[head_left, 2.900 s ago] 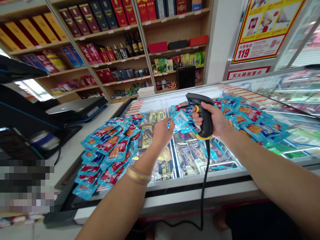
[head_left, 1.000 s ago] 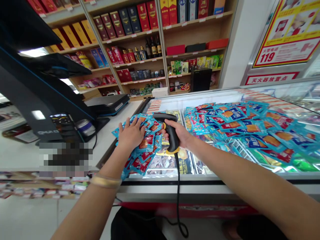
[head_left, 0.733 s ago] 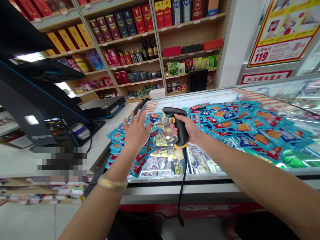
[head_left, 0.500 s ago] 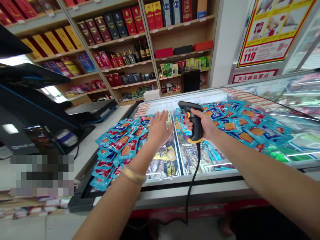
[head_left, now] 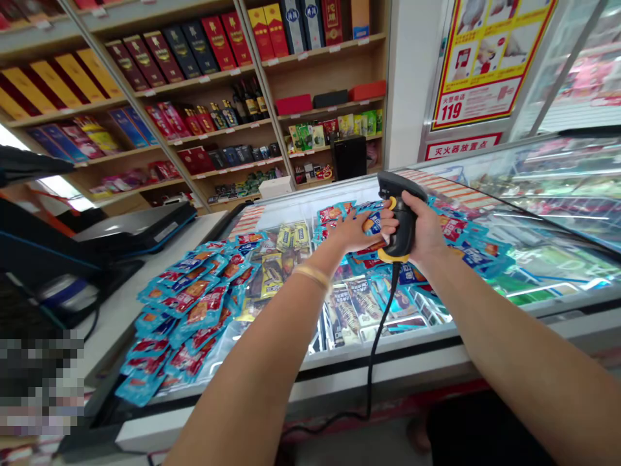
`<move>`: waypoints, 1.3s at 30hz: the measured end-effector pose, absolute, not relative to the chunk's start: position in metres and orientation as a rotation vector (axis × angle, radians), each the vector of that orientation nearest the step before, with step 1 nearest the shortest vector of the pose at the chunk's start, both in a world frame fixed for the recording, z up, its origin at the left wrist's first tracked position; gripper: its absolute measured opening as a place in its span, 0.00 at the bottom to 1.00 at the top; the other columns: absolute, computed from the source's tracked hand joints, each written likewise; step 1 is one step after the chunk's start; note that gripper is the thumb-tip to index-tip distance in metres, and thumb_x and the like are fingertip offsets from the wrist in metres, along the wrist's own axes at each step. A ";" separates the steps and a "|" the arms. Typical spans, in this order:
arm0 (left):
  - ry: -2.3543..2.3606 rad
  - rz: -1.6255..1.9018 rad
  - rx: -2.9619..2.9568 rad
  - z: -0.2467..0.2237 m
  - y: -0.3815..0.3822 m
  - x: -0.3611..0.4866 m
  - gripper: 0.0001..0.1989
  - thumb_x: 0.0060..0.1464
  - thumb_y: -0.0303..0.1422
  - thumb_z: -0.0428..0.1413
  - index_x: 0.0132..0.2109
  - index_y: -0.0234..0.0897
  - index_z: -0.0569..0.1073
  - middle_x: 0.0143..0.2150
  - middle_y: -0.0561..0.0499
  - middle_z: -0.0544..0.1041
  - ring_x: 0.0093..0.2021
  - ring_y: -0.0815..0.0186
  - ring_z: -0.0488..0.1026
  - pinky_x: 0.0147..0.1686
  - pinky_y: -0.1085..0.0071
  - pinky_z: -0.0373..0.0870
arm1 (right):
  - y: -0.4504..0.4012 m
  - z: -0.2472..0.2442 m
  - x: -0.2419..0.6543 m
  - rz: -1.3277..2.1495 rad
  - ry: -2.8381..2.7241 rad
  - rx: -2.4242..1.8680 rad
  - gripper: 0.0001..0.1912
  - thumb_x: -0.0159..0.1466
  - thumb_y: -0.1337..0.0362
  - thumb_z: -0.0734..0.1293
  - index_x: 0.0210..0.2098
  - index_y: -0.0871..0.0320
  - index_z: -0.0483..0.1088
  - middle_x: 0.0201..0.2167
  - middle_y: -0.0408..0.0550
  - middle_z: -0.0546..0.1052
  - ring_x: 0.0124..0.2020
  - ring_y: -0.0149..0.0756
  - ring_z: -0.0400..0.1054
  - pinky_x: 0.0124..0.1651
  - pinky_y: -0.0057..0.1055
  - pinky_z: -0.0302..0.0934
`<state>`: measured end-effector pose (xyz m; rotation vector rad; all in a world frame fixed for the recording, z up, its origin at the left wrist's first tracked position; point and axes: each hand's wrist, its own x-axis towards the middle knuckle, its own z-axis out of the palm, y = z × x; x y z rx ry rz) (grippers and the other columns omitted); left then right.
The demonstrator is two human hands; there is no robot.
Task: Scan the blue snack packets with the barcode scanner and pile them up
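Glossy plastic packets, plastic scanner

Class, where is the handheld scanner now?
In the head view, the scanner is right of centre, gripped in the right hand, with the left hand beside it.

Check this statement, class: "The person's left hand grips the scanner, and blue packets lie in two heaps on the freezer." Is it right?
Not quite. The right hand grips the scanner, not the left hand, as the head view shows. The rest stands: blue packets lie in two heaps on the freezer.
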<state>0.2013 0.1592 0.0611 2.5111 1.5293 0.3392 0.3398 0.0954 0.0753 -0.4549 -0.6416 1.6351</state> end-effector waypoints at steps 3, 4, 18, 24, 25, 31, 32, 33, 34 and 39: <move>1.463 0.409 2.482 0.050 0.155 0.189 0.40 0.52 0.54 0.55 0.69 0.46 0.58 0.71 0.41 0.59 0.69 0.41 0.56 0.65 0.42 0.54 | 0.096 0.073 0.336 1.647 -0.658 -0.453 0.13 0.63 0.54 0.68 0.34 0.58 0.65 0.22 0.40 0.67 0.18 0.24 0.58 0.20 0.20 0.60; 1.459 0.439 2.490 0.047 0.150 0.183 0.40 0.53 0.55 0.54 0.69 0.46 0.59 0.71 0.41 0.60 0.69 0.42 0.57 0.65 0.43 0.54 | 0.096 0.073 0.334 1.653 -0.657 -0.454 0.13 0.63 0.55 0.68 0.34 0.58 0.65 0.22 0.40 0.67 0.18 0.24 0.58 0.20 0.20 0.60; 1.315 0.848 2.457 0.033 0.099 0.130 0.36 0.50 0.45 0.62 0.63 0.36 0.65 0.64 0.37 0.67 0.63 0.51 0.66 0.64 0.53 0.62 | 0.090 0.068 0.317 1.690 -0.612 -0.524 0.12 0.64 0.57 0.66 0.32 0.60 0.66 0.21 0.42 0.65 0.17 0.23 0.56 0.18 0.19 0.56; 1.307 1.084 2.081 0.038 0.091 0.111 0.33 0.47 0.47 0.64 0.58 0.38 0.71 0.56 0.39 0.74 0.60 0.49 0.68 0.62 0.48 0.63 | 0.088 0.068 0.316 1.696 -0.650 -0.531 0.11 0.64 0.57 0.65 0.32 0.59 0.66 0.21 0.42 0.66 0.17 0.24 0.55 0.18 0.19 0.56; 1.239 1.136 1.901 0.038 0.091 0.110 0.30 0.49 0.49 0.62 0.55 0.38 0.72 0.54 0.40 0.76 0.58 0.50 0.70 0.60 0.49 0.65 | 0.088 0.068 0.315 1.700 -0.663 -0.533 0.11 0.64 0.57 0.66 0.32 0.59 0.66 0.21 0.42 0.66 0.17 0.24 0.55 0.18 0.19 0.56; 0.850 1.230 0.986 0.043 0.089 0.108 0.22 0.61 0.50 0.51 0.44 0.34 0.75 0.44 0.41 0.79 0.43 0.60 0.78 0.41 0.64 0.78 | 0.083 0.065 0.312 1.787 -0.814 -0.534 0.11 0.61 0.57 0.68 0.32 0.58 0.66 0.21 0.42 0.67 0.18 0.26 0.56 0.18 0.22 0.57; 0.832 1.237 0.935 0.045 0.089 0.108 0.21 0.62 0.48 0.50 0.44 0.35 0.75 0.44 0.41 0.80 0.43 0.60 0.79 0.41 0.65 0.78 | 0.082 0.064 0.311 1.808 -0.839 -0.536 0.11 0.61 0.57 0.69 0.32 0.58 0.66 0.21 0.42 0.67 0.18 0.27 0.56 0.18 0.22 0.56; 0.820 1.247 0.901 0.047 0.088 0.107 0.20 0.62 0.47 0.50 0.44 0.35 0.75 0.44 0.41 0.80 0.43 0.60 0.79 0.41 0.65 0.78 | 0.081 0.063 0.310 1.828 -0.861 -0.539 0.10 0.61 0.57 0.69 0.31 0.57 0.66 0.21 0.42 0.67 0.18 0.27 0.56 0.18 0.23 0.56; 0.813 1.256 0.878 0.048 0.088 0.107 0.19 0.63 0.47 0.50 0.45 0.35 0.75 0.43 0.42 0.80 0.43 0.60 0.79 0.41 0.65 0.79 | 0.080 0.062 0.310 1.851 -0.883 -0.544 0.10 0.61 0.58 0.69 0.32 0.57 0.66 0.21 0.42 0.67 0.18 0.27 0.56 0.18 0.23 0.57; 0.799 1.294 0.840 0.049 0.092 0.103 0.21 0.64 0.48 0.47 0.47 0.35 0.74 0.45 0.42 0.80 0.45 0.61 0.79 0.43 0.64 0.78 | 0.075 0.062 0.306 1.960 -0.977 -0.579 0.10 0.61 0.58 0.69 0.32 0.59 0.68 0.21 0.43 0.68 0.17 0.27 0.57 0.19 0.24 0.58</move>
